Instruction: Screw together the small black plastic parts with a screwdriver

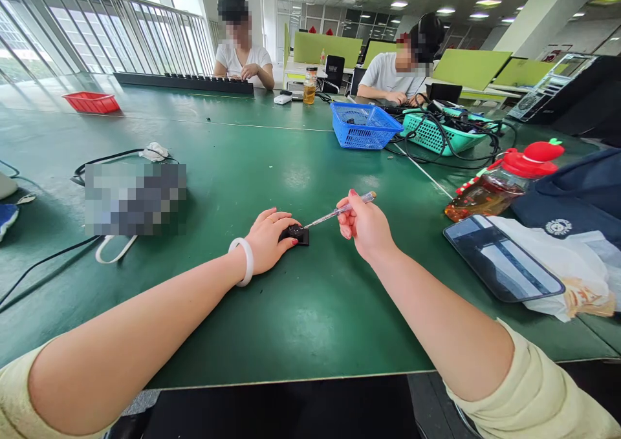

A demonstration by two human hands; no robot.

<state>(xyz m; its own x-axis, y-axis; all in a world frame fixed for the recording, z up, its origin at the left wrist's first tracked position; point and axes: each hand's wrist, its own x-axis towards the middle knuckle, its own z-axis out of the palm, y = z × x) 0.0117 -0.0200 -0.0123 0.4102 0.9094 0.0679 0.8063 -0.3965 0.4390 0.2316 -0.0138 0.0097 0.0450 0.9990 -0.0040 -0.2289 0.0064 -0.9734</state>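
Observation:
On the green tabletop [310, 322], a small black part [303, 236] with a round top and a flat base lies under the fingers of my left hand [266, 240]. The thumb and fingers close around it and press it to the table; what exactly it is I cannot make out. My right hand [366, 225] grips a screwdriver [339, 211] with a clear handle and a thin metal shaft. It slants down to the left, its tip at the black part's right side. Whether the tip touches is too small to tell.
Left lies a blurred-out object [136, 200] with cables. Ahead stand a blue basket [366, 128] and a teal basket [436, 135] of cables. To the right are a red-lidded bottle [499, 183] and a phone [504, 258]. Two people sit across; a red tray [91, 103] is far left.

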